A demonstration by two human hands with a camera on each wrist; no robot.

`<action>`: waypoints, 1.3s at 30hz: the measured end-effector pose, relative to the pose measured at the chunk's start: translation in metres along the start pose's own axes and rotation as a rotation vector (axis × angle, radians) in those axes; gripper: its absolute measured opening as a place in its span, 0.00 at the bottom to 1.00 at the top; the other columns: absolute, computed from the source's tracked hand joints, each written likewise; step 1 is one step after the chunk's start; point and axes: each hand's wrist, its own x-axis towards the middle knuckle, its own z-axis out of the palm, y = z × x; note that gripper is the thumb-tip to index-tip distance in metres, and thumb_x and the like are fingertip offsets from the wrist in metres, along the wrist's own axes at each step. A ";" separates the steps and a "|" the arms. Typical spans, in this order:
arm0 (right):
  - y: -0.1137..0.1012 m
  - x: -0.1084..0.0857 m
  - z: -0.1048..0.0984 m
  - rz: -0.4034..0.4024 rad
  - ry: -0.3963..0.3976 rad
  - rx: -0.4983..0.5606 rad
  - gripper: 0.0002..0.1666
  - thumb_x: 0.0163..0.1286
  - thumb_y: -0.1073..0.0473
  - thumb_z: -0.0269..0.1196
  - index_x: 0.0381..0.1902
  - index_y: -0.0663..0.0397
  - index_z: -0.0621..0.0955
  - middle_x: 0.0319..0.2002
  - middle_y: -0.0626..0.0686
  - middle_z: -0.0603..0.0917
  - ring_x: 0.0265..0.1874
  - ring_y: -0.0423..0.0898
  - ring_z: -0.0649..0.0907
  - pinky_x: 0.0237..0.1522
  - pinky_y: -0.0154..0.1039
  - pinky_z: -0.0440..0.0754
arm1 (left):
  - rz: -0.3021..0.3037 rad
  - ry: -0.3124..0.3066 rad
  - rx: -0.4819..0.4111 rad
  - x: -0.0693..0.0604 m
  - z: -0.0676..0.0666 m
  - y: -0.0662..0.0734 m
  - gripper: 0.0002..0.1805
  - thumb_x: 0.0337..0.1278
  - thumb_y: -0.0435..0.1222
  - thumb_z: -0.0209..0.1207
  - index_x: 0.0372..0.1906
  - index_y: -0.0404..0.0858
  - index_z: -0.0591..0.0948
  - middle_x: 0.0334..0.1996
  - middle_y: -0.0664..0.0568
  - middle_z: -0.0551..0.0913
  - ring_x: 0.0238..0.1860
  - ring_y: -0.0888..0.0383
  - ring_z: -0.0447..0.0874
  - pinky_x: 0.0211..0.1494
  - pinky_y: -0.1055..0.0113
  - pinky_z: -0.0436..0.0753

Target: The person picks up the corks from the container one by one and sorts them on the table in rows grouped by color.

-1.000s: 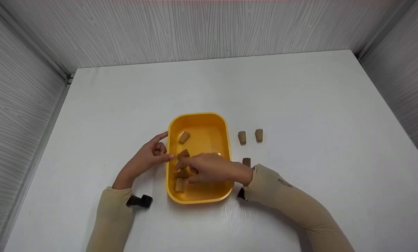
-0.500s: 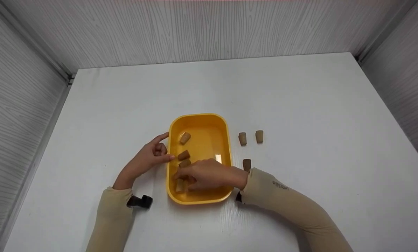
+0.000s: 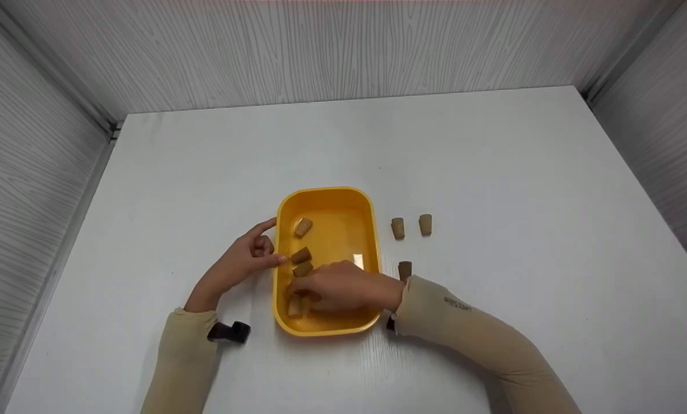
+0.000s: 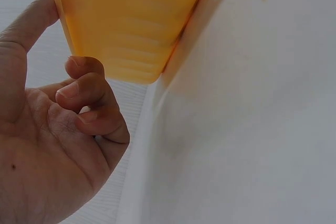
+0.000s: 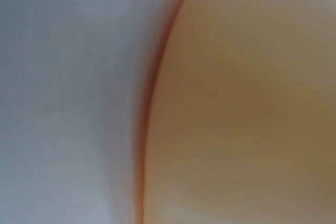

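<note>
In the head view a yellow plastic bin [image 3: 332, 230] stands on the table. My left hand [image 3: 243, 256] holds its left side, thumb on the rim and index finger against the wall; the left wrist view shows the other fingers curled beside the bin [image 4: 131, 30]. Inside, several tapered cork stoppers [image 3: 301, 255] lie along the left wall, another cork [image 3: 304, 227] farther back. My right hand [image 3: 340, 286] reaches into the bin, bent fingers pinching a mostly hidden cork beside the front one [image 3: 294, 307]. The right wrist view shows mainly the bin's outer wall [image 5: 236, 103], blurred.
Right of the bin, two corks [image 3: 398, 228] [image 3: 426, 225] lie on the white table [image 3: 493, 172]. A third cork [image 3: 405, 270] sits by the right sleeve, partly hidden. Grey wood-grain panels [image 3: 343, 52] border the table at the back and sides.
Over the last second my right hand has moved slightly toward the front of the bin, uncovering a cork along the left wall. My left hand stays on the rim.
</note>
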 end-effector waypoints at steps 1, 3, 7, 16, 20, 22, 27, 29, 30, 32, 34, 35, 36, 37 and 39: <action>0.000 0.000 0.000 -0.001 -0.001 -0.002 0.19 0.69 0.57 0.60 0.57 0.36 0.78 0.34 0.43 0.83 0.25 0.40 0.74 0.24 0.31 0.67 | 0.000 -0.001 -0.001 0.000 0.000 0.000 0.42 0.56 0.39 0.66 0.73 0.40 0.59 0.27 0.54 0.69 0.25 0.64 0.64 0.32 0.73 0.67; 0.000 0.001 0.000 -0.002 -0.005 0.001 0.19 0.70 0.56 0.60 0.57 0.36 0.78 0.34 0.44 0.83 0.25 0.40 0.74 0.25 0.31 0.67 | -0.003 -0.003 -0.004 0.000 0.000 0.000 0.42 0.56 0.39 0.66 0.73 0.40 0.59 0.27 0.53 0.69 0.25 0.64 0.65 0.32 0.74 0.67; 0.000 0.001 0.001 0.002 -0.014 0.004 0.19 0.70 0.56 0.59 0.58 0.37 0.78 0.32 0.44 0.83 0.25 0.41 0.74 0.25 0.32 0.67 | -0.008 -0.005 -0.005 0.000 0.000 0.000 0.42 0.56 0.39 0.66 0.74 0.40 0.58 0.27 0.54 0.69 0.26 0.64 0.65 0.32 0.73 0.67; -0.001 0.000 0.001 0.001 -0.005 -0.013 0.13 0.71 0.55 0.58 0.52 0.37 0.79 0.30 0.43 0.80 0.24 0.40 0.74 0.25 0.32 0.67 | -0.010 -0.008 -0.021 0.002 0.000 -0.003 0.43 0.56 0.40 0.66 0.74 0.41 0.59 0.29 0.53 0.70 0.27 0.63 0.65 0.34 0.73 0.68; -0.002 0.000 0.002 0.001 -0.014 -0.020 0.09 0.71 0.54 0.58 0.48 0.39 0.79 0.28 0.43 0.78 0.24 0.40 0.74 0.25 0.31 0.67 | -0.011 -0.016 -0.040 0.002 0.000 -0.004 0.43 0.55 0.40 0.67 0.73 0.42 0.59 0.28 0.53 0.70 0.27 0.64 0.65 0.33 0.73 0.68; -0.002 0.001 0.002 -0.001 -0.017 -0.017 0.10 0.72 0.53 0.58 0.50 0.39 0.79 0.27 0.43 0.78 0.24 0.40 0.73 0.25 0.31 0.67 | -0.013 -0.015 -0.034 0.002 0.000 -0.003 0.43 0.55 0.40 0.67 0.73 0.41 0.59 0.28 0.53 0.70 0.27 0.64 0.65 0.34 0.73 0.68; -0.002 0.003 0.004 -0.004 -0.003 -0.014 0.14 0.72 0.50 0.58 0.54 0.36 0.80 0.31 0.43 0.80 0.24 0.40 0.74 0.26 0.32 0.67 | -0.016 -0.006 -0.008 0.002 -0.001 -0.002 0.42 0.56 0.41 0.66 0.74 0.42 0.59 0.28 0.53 0.69 0.27 0.63 0.65 0.33 0.73 0.67; -0.002 0.003 0.005 -0.002 0.005 -0.006 0.13 0.72 0.51 0.58 0.53 0.37 0.80 0.32 0.42 0.81 0.24 0.40 0.74 0.27 0.32 0.67 | -0.016 -0.006 -0.002 0.002 0.000 -0.002 0.42 0.56 0.41 0.66 0.74 0.42 0.59 0.28 0.53 0.70 0.27 0.63 0.65 0.33 0.73 0.68; -0.002 0.004 0.005 -0.001 0.007 -0.002 0.13 0.72 0.51 0.59 0.52 0.37 0.80 0.33 0.41 0.82 0.25 0.40 0.74 0.27 0.32 0.67 | -0.017 -0.007 0.002 0.002 0.000 -0.002 0.42 0.56 0.41 0.66 0.74 0.42 0.59 0.28 0.53 0.70 0.27 0.63 0.65 0.34 0.73 0.68; -0.001 0.004 0.005 0.000 0.008 0.005 0.11 0.71 0.52 0.59 0.51 0.37 0.80 0.33 0.41 0.82 0.26 0.40 0.75 0.28 0.33 0.67 | -0.017 -0.010 0.004 0.002 0.000 -0.002 0.42 0.56 0.41 0.66 0.74 0.41 0.59 0.28 0.53 0.70 0.27 0.63 0.65 0.34 0.73 0.68; 0.000 0.005 0.005 0.003 0.007 0.020 0.10 0.71 0.53 0.60 0.49 0.38 0.80 0.33 0.41 0.83 0.27 0.40 0.76 0.30 0.33 0.68 | -0.018 -0.011 0.003 0.002 0.000 -0.003 0.43 0.56 0.41 0.66 0.74 0.41 0.58 0.28 0.53 0.70 0.27 0.63 0.66 0.34 0.73 0.68; 0.000 0.005 0.005 0.004 0.006 0.023 0.10 0.71 0.52 0.60 0.49 0.38 0.80 0.33 0.40 0.82 0.27 0.40 0.76 0.31 0.33 0.68 | -0.018 -0.011 0.002 0.002 0.000 -0.003 0.43 0.56 0.40 0.65 0.74 0.41 0.58 0.28 0.53 0.70 0.27 0.63 0.66 0.34 0.73 0.68; 0.000 0.005 0.005 0.004 0.007 0.025 0.10 0.70 0.52 0.60 0.48 0.38 0.80 0.34 0.40 0.83 0.28 0.39 0.76 0.31 0.33 0.69 | -0.019 -0.010 0.001 0.002 0.000 -0.003 0.43 0.56 0.40 0.65 0.74 0.41 0.58 0.28 0.53 0.70 0.27 0.63 0.66 0.34 0.73 0.68; 0.001 0.005 0.005 0.003 0.007 0.025 0.09 0.70 0.52 0.60 0.48 0.38 0.80 0.33 0.40 0.82 0.28 0.39 0.76 0.31 0.33 0.68 | -0.018 -0.010 -0.003 0.002 0.000 -0.003 0.43 0.56 0.40 0.65 0.74 0.41 0.58 0.28 0.53 0.70 0.27 0.63 0.66 0.34 0.73 0.67; 0.002 0.005 0.005 -0.001 0.011 0.019 0.08 0.70 0.51 0.60 0.46 0.39 0.79 0.32 0.40 0.82 0.27 0.39 0.76 0.31 0.33 0.68 | -0.019 -0.009 -0.004 0.003 -0.001 -0.004 0.42 0.56 0.40 0.65 0.74 0.41 0.58 0.28 0.53 0.70 0.27 0.63 0.66 0.34 0.73 0.67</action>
